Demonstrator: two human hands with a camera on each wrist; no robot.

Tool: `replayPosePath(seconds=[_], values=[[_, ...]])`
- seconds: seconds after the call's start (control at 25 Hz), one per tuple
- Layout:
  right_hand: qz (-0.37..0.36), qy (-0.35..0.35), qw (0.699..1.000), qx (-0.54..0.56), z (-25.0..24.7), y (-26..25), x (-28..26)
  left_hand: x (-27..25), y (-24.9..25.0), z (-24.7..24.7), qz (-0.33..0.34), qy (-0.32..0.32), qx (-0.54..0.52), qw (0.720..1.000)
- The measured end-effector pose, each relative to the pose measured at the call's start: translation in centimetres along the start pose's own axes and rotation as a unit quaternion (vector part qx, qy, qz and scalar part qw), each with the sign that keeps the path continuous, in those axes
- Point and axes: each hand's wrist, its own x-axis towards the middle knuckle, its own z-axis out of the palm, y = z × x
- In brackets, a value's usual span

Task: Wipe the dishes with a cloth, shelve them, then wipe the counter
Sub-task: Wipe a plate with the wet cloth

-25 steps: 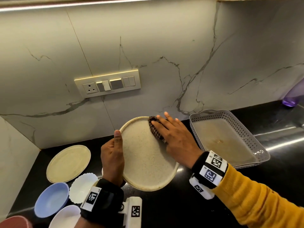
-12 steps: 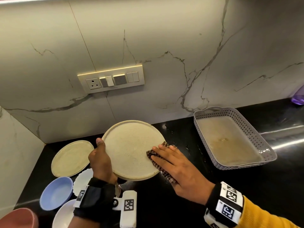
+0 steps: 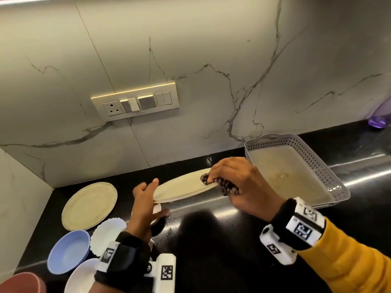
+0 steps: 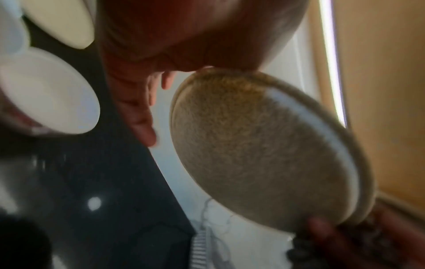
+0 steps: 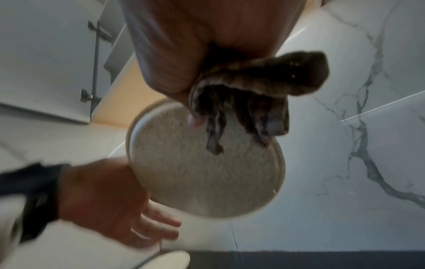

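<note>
Plate (image 3: 182, 188) near-flat — right hand (image 3: 239, 182) pinches rim through cloth (image 3: 227, 187); left hand (image 3: 143, 199) fingers straight.

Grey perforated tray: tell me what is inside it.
The grey perforated tray shows only its bare, faintly stained beige floor. The right hand covers its near-left corner, so that part is hidden.

We find no readable words or numbers; only black-and-white square code markers on the wristbands (image 3: 304, 226) and on the white wrist camera block (image 3: 167, 271)
</note>
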Motion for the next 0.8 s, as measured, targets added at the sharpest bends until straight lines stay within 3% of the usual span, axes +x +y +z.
replayPosePath(seconds=[0.04,0.12,0.2,0.24,0.36,0.52,0.64,0.72,0.8], values=[[0.013,-0.012,0.999,0.038,-1.0,0.3,0.7,0.0,0.0,0.2,0.064,0.002,0.059,0.996],[0.057,-0.030,0.991,0.119,-2.9,1.0,2.2,-0.4,0.1,0.0,0.173,-0.076,0.120,0.975],[0.097,-0.019,0.981,0.168,-4.0,1.8,3.7,-1.7,0.7,0.3,0.155,-0.171,0.089,0.969],[0.113,-0.001,0.978,0.176,-4.2,2.2,4.5,-1.8,0.9,0.5,0.151,-0.187,0.067,0.968],[0.154,0.058,0.972,0.168,-3.2,3.1,6.2,-2.0,1.2,1.7,0.212,-0.168,0.036,0.962],[0.218,0.145,0.953,0.155,0.4,1.7,7.0,-2.2,1.9,2.7,0.194,-0.129,-0.041,0.972],[0.280,0.103,0.938,0.178,3.4,-1.6,7.7,-2.3,2.3,3.0,0.185,-0.093,-0.035,0.978],[0.226,0.058,0.960,0.153,5.5,-4.5,7.8,-2.3,2.8,3.0,0.167,-0.058,-0.054,0.983],[0.096,0.031,0.989,0.108,7.0,-6.9,6.9,-2.1,3.5,2.6,0.128,-0.052,-0.136,0.981]])
